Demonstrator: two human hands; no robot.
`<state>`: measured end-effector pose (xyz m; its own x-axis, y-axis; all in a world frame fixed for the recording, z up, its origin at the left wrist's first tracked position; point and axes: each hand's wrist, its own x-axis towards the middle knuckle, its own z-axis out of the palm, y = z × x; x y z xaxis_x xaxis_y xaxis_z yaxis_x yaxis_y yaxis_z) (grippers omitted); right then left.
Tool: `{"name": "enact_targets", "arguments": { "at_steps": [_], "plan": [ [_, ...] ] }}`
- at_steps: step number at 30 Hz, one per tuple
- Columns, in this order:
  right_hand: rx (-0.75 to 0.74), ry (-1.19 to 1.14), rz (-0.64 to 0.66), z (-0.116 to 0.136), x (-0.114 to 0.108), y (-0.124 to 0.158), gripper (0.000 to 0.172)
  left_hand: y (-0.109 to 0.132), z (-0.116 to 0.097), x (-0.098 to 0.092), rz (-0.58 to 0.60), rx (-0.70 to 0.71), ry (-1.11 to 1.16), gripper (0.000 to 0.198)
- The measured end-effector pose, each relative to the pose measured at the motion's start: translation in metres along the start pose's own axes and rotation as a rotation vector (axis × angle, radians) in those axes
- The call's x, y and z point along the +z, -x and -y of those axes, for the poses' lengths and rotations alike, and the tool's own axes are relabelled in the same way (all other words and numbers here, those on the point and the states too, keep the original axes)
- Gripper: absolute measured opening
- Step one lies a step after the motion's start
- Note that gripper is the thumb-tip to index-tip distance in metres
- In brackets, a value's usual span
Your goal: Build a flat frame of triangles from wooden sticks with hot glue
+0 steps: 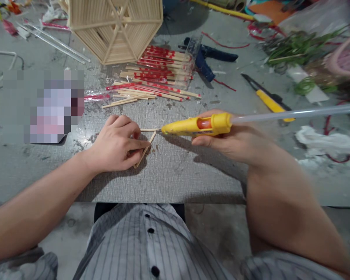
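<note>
My right hand is wrapped round a yellow glue gun, with a long clear glue stick sticking out of its back end. The nozzle tip meets the corner where two thin wooden sticks come together on the table. My left hand presses on these sticks with its fingers bent, pinching the slanted one near its lower end. Part of the stick shape lies hidden under the left hand. Above the hands stands a hexagonal lattice piece built of wooden sticks.
Red-patterned wooden sticks lie in a loose pile beyond my hands. A yellow utility knife lies at right, near crumpled white tissue. Green leaves are at the far right. Two clear glue sticks lie at upper left, above a blurred-out object.
</note>
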<state>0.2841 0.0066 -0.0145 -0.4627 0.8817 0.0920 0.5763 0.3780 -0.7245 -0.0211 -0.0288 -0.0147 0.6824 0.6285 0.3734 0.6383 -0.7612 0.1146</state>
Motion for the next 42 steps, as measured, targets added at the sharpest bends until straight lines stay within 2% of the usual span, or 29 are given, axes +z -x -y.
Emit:
{"name": "enact_targets", "arguments": {
  "at_steps": [6,11,15,20,27,32,42],
  "plan": [
    [0.004,0.041,-0.022,0.008,0.001,0.000,0.053,0.000,0.001,0.001,-0.027,0.019,0.009,0.030],
    [0.012,0.039,-0.039,0.010,0.001,0.001,0.045,0.002,0.003,0.003,-0.037,0.009,-0.030,0.028],
    [0.013,0.059,-0.064,0.014,0.000,0.001,0.047,0.002,0.003,0.003,-0.011,0.006,-0.056,0.030],
    [0.054,0.105,-0.070,0.015,0.000,0.000,0.048,0.001,0.003,0.002,-0.051,0.038,-0.059,0.031],
    [-0.002,0.108,-0.055,0.010,0.001,0.002,0.044,0.002,0.003,0.003,-0.028,0.019,-0.049,0.029],
    [-0.040,0.133,-0.093,0.013,0.001,0.003,0.044,0.001,0.004,0.003,-0.037,0.033,-0.038,0.030],
    [0.055,0.097,-0.058,0.014,0.000,0.004,0.044,0.002,0.002,0.001,0.028,-0.030,-0.022,0.029]
  ]
}}
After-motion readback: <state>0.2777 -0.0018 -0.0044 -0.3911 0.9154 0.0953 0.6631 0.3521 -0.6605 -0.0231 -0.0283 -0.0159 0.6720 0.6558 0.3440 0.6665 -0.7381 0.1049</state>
